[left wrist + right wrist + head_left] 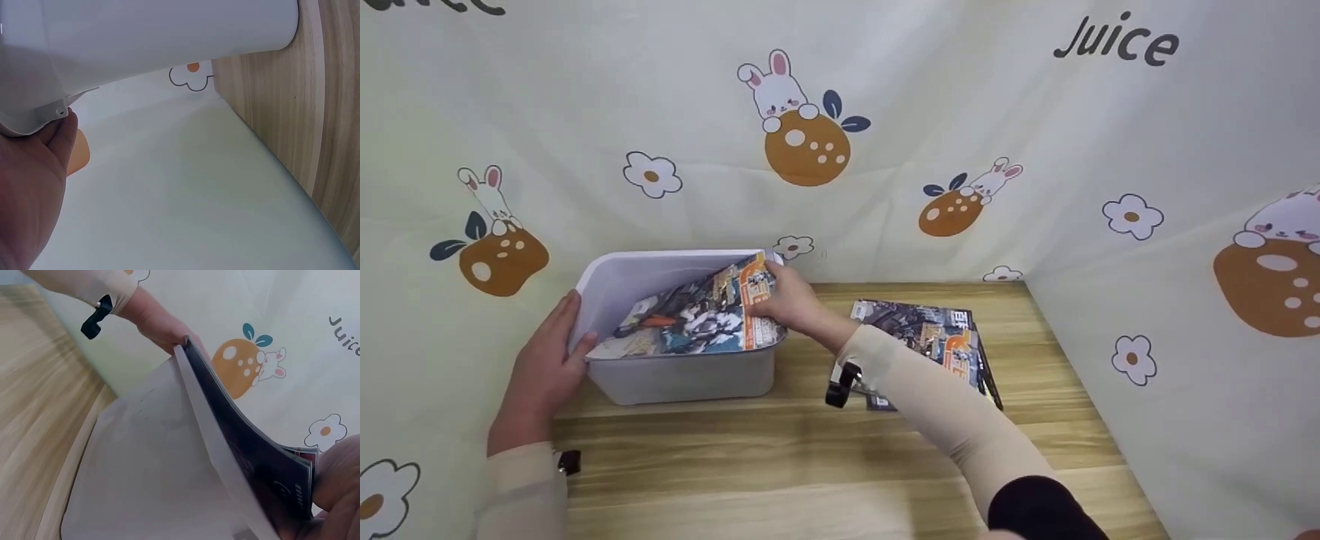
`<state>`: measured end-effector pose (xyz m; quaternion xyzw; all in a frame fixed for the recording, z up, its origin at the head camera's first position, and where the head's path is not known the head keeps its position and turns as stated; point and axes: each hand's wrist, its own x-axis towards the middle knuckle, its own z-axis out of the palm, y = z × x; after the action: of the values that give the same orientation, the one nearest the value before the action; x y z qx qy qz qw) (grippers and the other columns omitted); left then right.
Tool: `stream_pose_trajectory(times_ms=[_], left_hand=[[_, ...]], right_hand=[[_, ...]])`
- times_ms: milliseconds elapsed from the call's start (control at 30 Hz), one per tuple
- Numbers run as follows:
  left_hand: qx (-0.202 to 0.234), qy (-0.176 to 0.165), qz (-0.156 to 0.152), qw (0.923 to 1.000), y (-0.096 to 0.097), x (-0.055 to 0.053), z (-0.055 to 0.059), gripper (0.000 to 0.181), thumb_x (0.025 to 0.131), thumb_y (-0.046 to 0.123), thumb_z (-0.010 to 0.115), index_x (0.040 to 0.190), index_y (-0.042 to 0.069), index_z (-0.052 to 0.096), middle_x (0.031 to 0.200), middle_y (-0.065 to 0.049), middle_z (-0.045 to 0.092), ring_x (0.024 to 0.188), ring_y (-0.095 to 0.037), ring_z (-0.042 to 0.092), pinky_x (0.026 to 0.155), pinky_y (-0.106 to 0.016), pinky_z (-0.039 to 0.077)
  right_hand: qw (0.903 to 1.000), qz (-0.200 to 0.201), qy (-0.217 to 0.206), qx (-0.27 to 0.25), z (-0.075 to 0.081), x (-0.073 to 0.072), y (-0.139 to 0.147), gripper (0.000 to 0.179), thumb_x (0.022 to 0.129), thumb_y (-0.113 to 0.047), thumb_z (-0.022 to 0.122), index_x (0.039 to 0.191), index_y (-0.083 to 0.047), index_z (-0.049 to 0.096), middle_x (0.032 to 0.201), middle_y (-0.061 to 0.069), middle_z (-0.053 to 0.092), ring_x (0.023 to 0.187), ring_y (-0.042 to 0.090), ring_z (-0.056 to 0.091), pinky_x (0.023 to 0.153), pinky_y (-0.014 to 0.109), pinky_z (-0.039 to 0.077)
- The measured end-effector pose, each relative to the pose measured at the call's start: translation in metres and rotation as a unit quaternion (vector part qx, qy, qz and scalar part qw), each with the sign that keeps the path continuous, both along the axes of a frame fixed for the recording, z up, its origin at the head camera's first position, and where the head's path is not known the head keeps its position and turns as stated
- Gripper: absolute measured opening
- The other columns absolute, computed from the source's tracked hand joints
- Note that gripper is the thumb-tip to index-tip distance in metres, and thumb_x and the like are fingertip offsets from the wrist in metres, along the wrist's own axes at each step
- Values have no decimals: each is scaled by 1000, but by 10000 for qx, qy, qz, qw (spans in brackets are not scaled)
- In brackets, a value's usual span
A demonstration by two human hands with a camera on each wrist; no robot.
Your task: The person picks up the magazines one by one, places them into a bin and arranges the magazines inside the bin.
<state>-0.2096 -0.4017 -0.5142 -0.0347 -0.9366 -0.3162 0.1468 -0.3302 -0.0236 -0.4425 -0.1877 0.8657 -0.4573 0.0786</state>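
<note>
Left of centre in the frame, the grip of the right hand (802, 304) pinches one visible magazine (697, 322), tilted across the mouth of one white bin (682, 379); the grip of the left hand (544, 367) holds the bin's left side. Steadying the bin and keeping the corners unbent likely serves best. Right of centre, at least two overlapping magazines (911, 326) lie on the tabletop (697, 457), exact count hidden.

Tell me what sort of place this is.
Probably a small screened-off tabletop workspace, perhaps a recording booth: a wood-grain surface stands against a rabbit-and-orange printed sheet at the back and sides, and a pile of magazines lies on it.
</note>
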Motion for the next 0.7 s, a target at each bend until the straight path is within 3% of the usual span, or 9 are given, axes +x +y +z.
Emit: stream_pose_trajectory(times_ms=[167, 367, 467, 700], left_hand=[[14, 7, 67, 10000, 0, -2, -1, 77, 117, 40, 51, 179, 14, 13, 183, -20, 15, 167, -51, 15, 129, -75, 14], [-39, 113, 77, 9999, 1, -4, -1, 79, 115, 42, 53, 179, 11, 15, 183, -20, 17, 166, -52, 18, 130, -74, 14], [-35, 82, 96, 9999, 1, -4, -2, 81, 115, 43, 54, 179, 12, 14, 183, -20, 16, 165, -53, 17, 129, -76, 14], [-37, -42, 161, 9999, 2, -2, -1, 85, 114, 45, 56, 179, 13, 12, 183, -21, 15, 165, -53, 16, 127, -78, 15]], right_hand=[[9993, -302, 143, -155, -4, -2, -1, 106, 80, 0, 95, 168, 7, 37, 154, 24, 61, 135, 34, 64, 121, 33, 48], [9983, -383, 413, 140, -4, 0, -3, 107, 80, -3, 96, 170, 3, 36, 166, 26, 49, 151, 38, 51, 129, 39, 40], [9984, -388, 408, 100, -5, 1, -8, 107, 81, -2, 95, 170, 3, 36, 165, 26, 49, 150, 38, 53, 128, 37, 40], [9988, -397, 260, -152, -12, 4, -22, 106, 81, 1, 94, 169, 5, 35, 154, 23, 60, 132, 32, 66, 116, 29, 52]])
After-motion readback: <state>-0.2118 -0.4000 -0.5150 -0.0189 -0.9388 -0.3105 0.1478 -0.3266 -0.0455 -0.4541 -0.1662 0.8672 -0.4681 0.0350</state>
